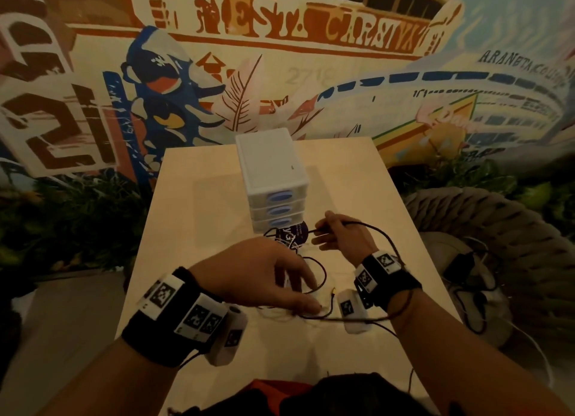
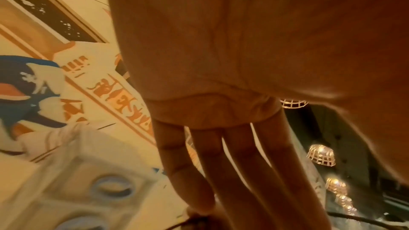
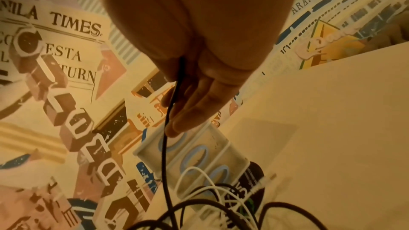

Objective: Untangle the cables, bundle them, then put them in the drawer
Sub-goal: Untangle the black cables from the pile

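The cables [image 1: 314, 278] lie in a loose tangle of black and white strands on the pale table [image 1: 193, 229], just in front of the white drawer unit [image 1: 270, 173], whose 3 drawers with blue oval handles all look closed, so nothing is sorted or stowed yet. The black cable [image 3: 165, 146] is lifted out of the heap, probably so its run can be followed and freed from the white cable [image 3: 194, 172] looping beneath it; one stretch arcs out to the right and back past the wrist. A dark round disc with white lettering [image 1: 294, 233] sits under the far part of the tangle, touching the foot of the drawer unit. The right hand [image 1: 339, 233] pinches the black cable between thumb and fingers, the remaining fingers loosely extended; the right wrist view shows the strand running down from that grip to the heap. The left hand [image 1: 264, 272] is spread, fingers [image 2: 234, 172] straight and slightly apart, fingertips pressing down on strands near the table's middle, seemingly pinning the heap while the other hand draws its cable clear; it grasps nothing. A woven chair [image 1: 485, 229] with another dark cord stands to the right of the table
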`<action>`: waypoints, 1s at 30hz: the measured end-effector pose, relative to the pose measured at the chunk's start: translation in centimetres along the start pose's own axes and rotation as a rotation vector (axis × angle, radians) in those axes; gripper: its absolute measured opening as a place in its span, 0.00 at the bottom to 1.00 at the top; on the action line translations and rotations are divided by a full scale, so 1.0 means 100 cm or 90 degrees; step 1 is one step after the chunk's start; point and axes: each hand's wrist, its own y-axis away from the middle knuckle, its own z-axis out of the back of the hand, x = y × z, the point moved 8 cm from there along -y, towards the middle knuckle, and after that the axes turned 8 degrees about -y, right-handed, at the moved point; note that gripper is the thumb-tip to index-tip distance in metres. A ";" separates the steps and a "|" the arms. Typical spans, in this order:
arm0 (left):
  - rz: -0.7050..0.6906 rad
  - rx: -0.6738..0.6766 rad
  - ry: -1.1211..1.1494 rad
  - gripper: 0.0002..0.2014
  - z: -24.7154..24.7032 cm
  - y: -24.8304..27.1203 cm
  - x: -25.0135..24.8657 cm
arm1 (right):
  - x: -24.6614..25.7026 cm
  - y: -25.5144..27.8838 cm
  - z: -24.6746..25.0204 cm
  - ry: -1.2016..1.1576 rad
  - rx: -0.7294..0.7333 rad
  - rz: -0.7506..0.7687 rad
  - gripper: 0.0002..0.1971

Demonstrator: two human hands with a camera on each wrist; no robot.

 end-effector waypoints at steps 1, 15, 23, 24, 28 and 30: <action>0.024 -0.004 0.022 0.18 -0.005 0.001 0.010 | 0.002 0.001 0.001 -0.014 0.005 0.007 0.20; 0.327 -0.165 0.060 0.13 -0.060 -0.030 0.125 | 0.002 0.018 -0.001 -0.003 0.064 0.038 0.20; 0.268 -0.128 -0.033 0.17 -0.079 -0.044 0.124 | 0.021 0.022 -0.012 0.074 0.131 0.077 0.14; 0.273 -0.148 -0.050 0.11 -0.077 -0.044 0.126 | 0.020 0.021 -0.014 0.086 0.138 0.080 0.13; 0.286 -0.186 -0.060 0.07 -0.073 -0.041 0.127 | 0.013 0.012 -0.011 0.117 0.128 0.085 0.10; 0.299 -0.197 -0.048 0.09 -0.070 -0.038 0.128 | 0.004 0.004 0.001 0.119 0.094 0.058 0.10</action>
